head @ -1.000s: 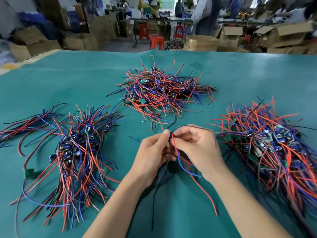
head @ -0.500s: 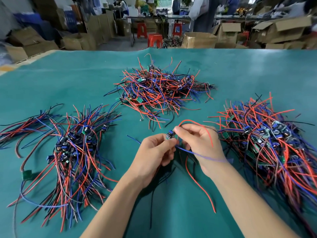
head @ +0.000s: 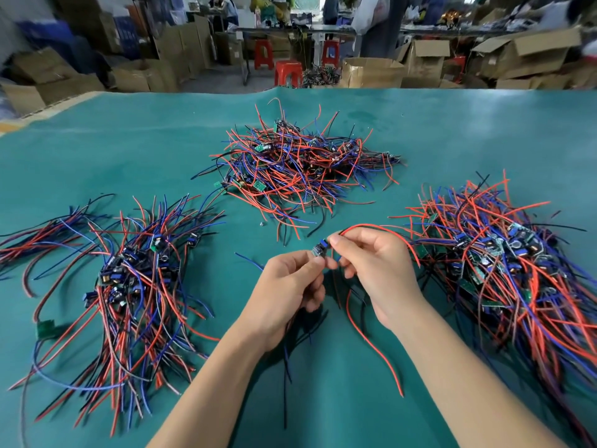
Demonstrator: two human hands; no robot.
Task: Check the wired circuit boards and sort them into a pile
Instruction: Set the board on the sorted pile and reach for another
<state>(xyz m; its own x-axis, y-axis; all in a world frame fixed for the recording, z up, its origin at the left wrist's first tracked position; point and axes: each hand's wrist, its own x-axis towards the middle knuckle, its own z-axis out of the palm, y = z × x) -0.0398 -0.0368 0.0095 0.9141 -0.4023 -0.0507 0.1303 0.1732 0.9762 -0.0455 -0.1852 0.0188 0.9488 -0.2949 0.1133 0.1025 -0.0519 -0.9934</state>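
Left hand [head: 284, 292]: pinches the small circuit board [head: 320, 248].
Right hand [head: 376, 270]: pinches the board's red wire [head: 371, 337].
Board location: between three wire piles, above the green table [head: 97, 150].
Open room: bare cloth along the far edge.

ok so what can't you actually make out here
- Small board, head view: too small, half covered by the left hand and right hand, so its condition is unreadable.
- Right pile: cut off by the frame edge.
- Background boxes: blurred.
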